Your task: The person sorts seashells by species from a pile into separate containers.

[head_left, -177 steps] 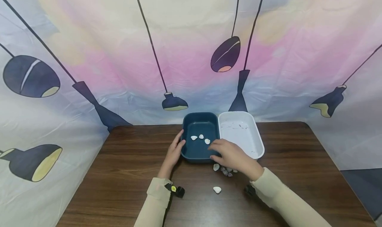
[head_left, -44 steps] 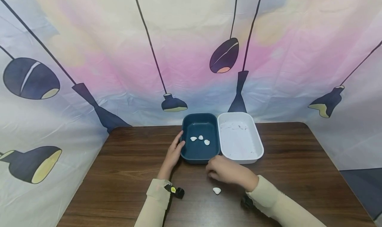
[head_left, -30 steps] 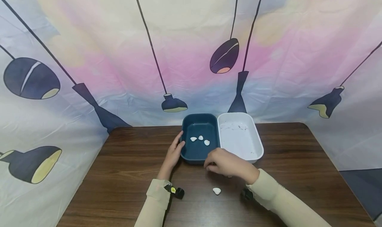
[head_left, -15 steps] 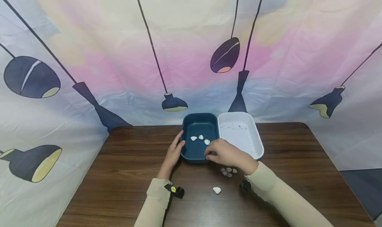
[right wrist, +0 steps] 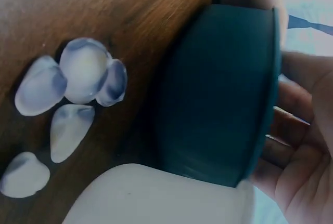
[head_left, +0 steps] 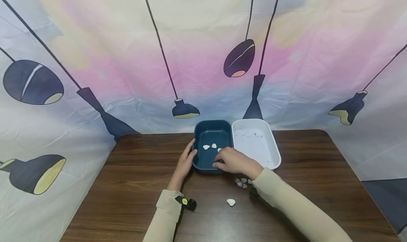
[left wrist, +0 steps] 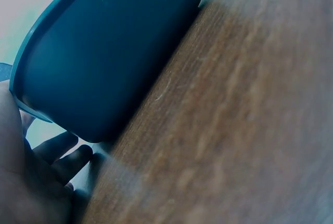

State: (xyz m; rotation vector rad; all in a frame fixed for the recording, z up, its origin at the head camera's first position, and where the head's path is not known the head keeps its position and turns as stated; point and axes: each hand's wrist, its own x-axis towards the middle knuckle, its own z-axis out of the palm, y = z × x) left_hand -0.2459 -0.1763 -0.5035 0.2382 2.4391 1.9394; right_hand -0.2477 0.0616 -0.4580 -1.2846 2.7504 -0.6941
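Observation:
A teal tray (head_left: 213,129) stands at the back of the table with three white shells (head_left: 206,147) in it, one partly covered by my right hand. My left hand (head_left: 185,160) rests along its left side, thumb at the rim and fingers against the outside wall. My right hand (head_left: 234,160) reaches over the tray's near right corner, fingertips bent down and brought together inside. In the right wrist view its fingers pass behind the rim, so the shell pinched there is hidden. Several purple-grey shells (right wrist: 86,70) lie in a cluster in front of the trays.
A white tray (head_left: 276,143) with small specks inside stands right beside the teal one. One white shell (head_left: 231,202) lies apart, nearer the front of the wooden table (head_left: 127,199). A patterned cloth (head_left: 203,58) hangs behind the table edge.
My right hand took a white shell from beside the cluster, then rose and moved left over the teal tray. The cluster shows again. My left hand stays in place.

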